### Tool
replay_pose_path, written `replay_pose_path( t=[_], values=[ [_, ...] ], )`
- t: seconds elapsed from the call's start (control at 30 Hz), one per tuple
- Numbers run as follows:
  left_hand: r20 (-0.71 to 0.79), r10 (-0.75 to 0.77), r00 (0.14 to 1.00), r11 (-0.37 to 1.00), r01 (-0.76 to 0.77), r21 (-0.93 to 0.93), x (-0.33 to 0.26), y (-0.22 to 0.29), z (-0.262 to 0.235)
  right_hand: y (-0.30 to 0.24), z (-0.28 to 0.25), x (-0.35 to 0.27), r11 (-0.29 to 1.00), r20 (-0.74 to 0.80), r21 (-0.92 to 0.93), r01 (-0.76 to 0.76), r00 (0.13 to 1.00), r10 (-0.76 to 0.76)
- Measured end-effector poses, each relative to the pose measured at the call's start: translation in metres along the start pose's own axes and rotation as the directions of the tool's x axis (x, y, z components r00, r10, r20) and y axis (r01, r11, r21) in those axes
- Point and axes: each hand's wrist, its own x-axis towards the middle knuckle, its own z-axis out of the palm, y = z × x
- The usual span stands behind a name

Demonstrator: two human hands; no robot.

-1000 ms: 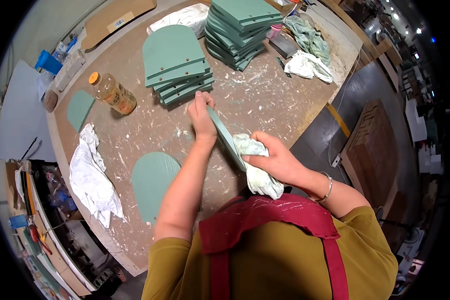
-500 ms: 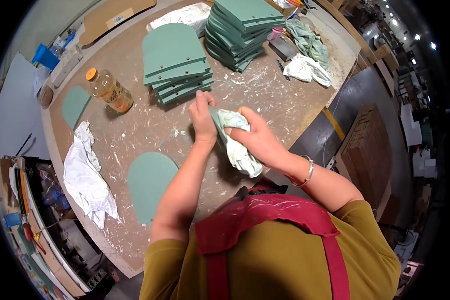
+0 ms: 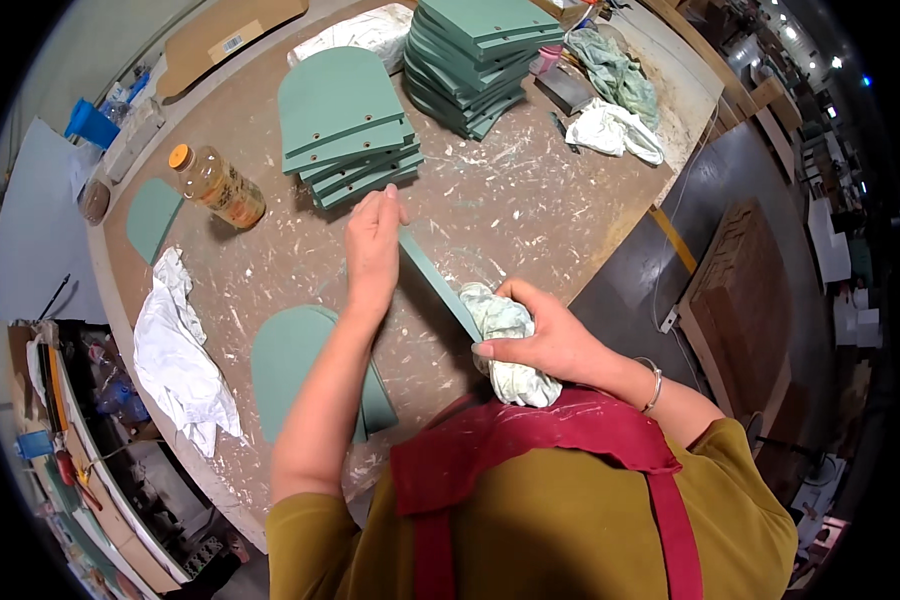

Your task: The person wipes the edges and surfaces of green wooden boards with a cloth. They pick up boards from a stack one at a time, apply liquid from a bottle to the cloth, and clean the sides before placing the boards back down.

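A green-painted board is held on edge above the table, so mostly its narrow side shows. My left hand grips its far end, the fingers pointing away from me. At the near end, my right hand clasps a crumpled white rag with green stains around the board's edge, thumb on top. Left of my forearm, more round-topped green boards lie flat, overlapping. Beyond my left hand stands a short stack of such boards, with a taller stack to its right.
A bottle with an orange cap stands at the left, near another green board and a white cloth. Far right lie a dark block, a white rag and a greenish rag. A brown slab stack stands beyond the table.
My right hand and the rag have slid toward me along the board to its near end. My left hand has shifted slightly left, still at the far end.
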Motion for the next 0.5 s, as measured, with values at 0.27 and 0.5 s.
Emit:
replay_pose_path(
  t=[0.27, 0.5],
  values=[
    [0.62, 0.021, 0.784, 0.88, -0.309, 0.361, -0.019, 0.09, -0.039, 0.004, 0.002, -0.003, 0.992, -0.036, 0.124, -0.011, 0.999, 0.015],
    [0.818, -0.071, 0.571, 0.888, -0.337, 0.312, -0.004, 0.087, -0.043, 0.005, 0.012, -0.004, 0.996, -0.064, 0.065, 0.053, 0.997, -0.049]
  ],
)
